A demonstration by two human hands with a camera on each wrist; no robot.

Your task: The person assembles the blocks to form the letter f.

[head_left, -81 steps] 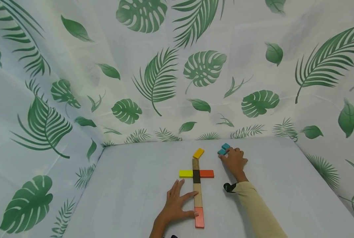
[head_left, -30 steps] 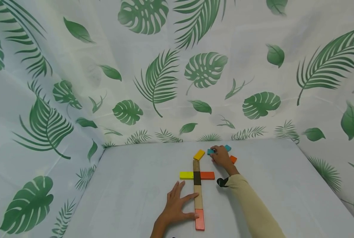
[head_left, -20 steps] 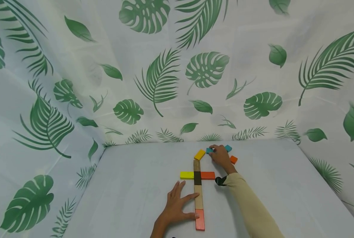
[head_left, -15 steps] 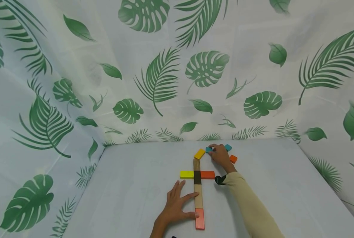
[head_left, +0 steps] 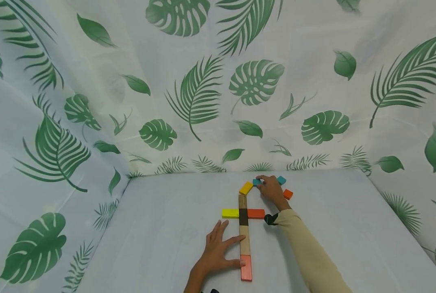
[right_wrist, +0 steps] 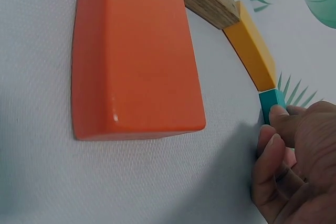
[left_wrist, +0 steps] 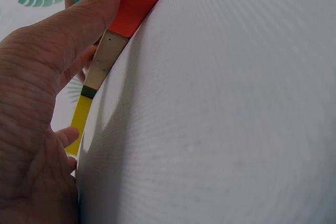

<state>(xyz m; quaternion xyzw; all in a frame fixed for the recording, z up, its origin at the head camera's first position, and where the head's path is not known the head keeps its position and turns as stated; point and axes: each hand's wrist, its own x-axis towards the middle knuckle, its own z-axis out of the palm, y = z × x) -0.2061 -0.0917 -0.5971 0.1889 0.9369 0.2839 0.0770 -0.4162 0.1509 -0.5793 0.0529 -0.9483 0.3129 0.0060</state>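
Observation:
My right hand (head_left: 272,192) pinches a teal wooden block (right_wrist: 269,98) at the far side of the table. Its end meets the upper end of a slanted amber block (head_left: 245,188). My left hand (head_left: 213,253) lies spread on the near side, index fingertip on a tan block (head_left: 245,244) and thumb on a pink block (head_left: 246,274). These two form a column with a dark block (head_left: 243,217) and a brown block (head_left: 242,201), reaching up to the amber one. A lime-yellow block (head_left: 230,213) and a red block (head_left: 256,214) stick out sideways from the dark block.
A second teal block (head_left: 282,180) lies just beyond the right hand, and an orange block (head_left: 288,194) is beside that wrist. The white table (head_left: 159,228) ends at leaf-printed sheeting (head_left: 199,158) behind and at both sides.
My right hand has carried one teal block leftward from beside the other, then farther back up to the amber block's end. The orange block has come into sight. My left hand has stayed in place.

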